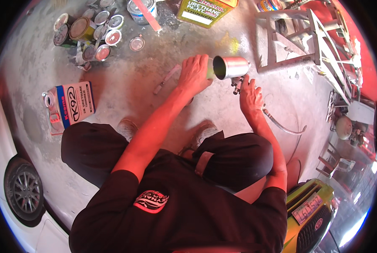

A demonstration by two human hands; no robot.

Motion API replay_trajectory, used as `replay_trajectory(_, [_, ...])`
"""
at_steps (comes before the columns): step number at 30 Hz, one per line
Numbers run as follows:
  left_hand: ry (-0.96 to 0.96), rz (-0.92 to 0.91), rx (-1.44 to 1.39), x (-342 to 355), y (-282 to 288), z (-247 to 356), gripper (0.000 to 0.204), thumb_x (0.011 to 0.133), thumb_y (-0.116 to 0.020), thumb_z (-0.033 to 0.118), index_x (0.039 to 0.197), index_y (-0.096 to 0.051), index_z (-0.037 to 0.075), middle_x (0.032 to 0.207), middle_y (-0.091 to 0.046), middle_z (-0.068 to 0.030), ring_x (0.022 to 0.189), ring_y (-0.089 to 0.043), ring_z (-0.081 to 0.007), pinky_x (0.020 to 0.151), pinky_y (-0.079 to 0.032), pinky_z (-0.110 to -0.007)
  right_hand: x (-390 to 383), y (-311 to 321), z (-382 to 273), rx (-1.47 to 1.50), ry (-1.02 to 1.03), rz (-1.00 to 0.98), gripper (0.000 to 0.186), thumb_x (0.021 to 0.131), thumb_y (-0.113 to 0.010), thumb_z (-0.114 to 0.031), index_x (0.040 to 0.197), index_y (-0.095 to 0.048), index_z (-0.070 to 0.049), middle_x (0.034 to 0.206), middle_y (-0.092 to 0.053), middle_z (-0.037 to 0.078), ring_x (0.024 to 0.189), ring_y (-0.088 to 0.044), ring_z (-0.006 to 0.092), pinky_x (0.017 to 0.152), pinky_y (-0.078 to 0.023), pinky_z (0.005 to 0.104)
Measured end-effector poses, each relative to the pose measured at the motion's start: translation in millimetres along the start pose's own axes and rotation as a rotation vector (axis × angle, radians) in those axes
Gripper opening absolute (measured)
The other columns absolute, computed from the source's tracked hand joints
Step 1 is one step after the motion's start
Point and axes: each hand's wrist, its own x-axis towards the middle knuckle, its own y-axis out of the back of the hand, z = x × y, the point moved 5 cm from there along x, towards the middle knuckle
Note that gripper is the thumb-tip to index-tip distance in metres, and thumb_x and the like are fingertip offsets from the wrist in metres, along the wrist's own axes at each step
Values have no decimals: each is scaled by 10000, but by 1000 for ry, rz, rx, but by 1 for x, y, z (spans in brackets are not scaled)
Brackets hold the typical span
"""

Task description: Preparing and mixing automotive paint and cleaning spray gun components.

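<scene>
My left hand [194, 75] is closed around a small pale green, see-through cup [210, 68], mostly hidden by the fingers. It is close beside the open mouth of a silver metal cup [237, 67], which leans over with its mouth toward my left hand. That metal cup is fixed on a spray gun [236, 85]. Around the gun's body, my right hand [251, 98] is closed, with its fingers just below the metal cup. An air hose [281, 125] trails from the gun to the right. Whether any liquid is running between the cups, I cannot tell.
Several paint cans [82, 28] cluster at the far left, near a larger can [142, 12] with a red stick. A thinner tin [72, 105] stands left of my knees, another yellow-green tin [205, 12] far ahead. A wooden stand [289, 59] is at right; cars flank me.
</scene>
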Motion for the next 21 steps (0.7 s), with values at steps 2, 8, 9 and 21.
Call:
replay_trajectory(2, [-22,24,11,-1,-2,3,732,717,-830,189,1339,-476,31,1258,-594,-185,1206,-564,-383,1058,-404,-497,3,-3,3,-86,13,87,450,958,-604,-129,1380,-507,-6,1086,-597,174,870,-692,395,687,-622,457])
replay_trajectory(8, [-27,3,60,-3,-13,7,702,720,-830,236,1310,-509,31,1209,-606,-162,1187,-570,-332,1065,-376,-485,15,5,10,-393,68,366,388,919,-638,-106,1271,-549,28,1002,-593,149,760,-684,287,581,-606,361])
replay_trajectory(9, [-17,-8,71,-4,-14,8,705,721,-830,251,1312,-514,31,1206,-608,-158,1188,-570,-319,1068,-369,-483,15,8,10,-393,69,364,388,919,-638,-106,1271,-549,28,1002,-593,149,760,-684,287,581,-606,361])
replay_trajectory(21, [26,26,33,-5,-15,17,749,718,-854,291,1344,-530,39,1285,-608,-160,1244,-555,-326,1108,-336,-477,16,31,21,-401,85,478,572,876,-664,-74,1424,-506,-30,1061,-538,152,694,-623,302,514,-587,403])
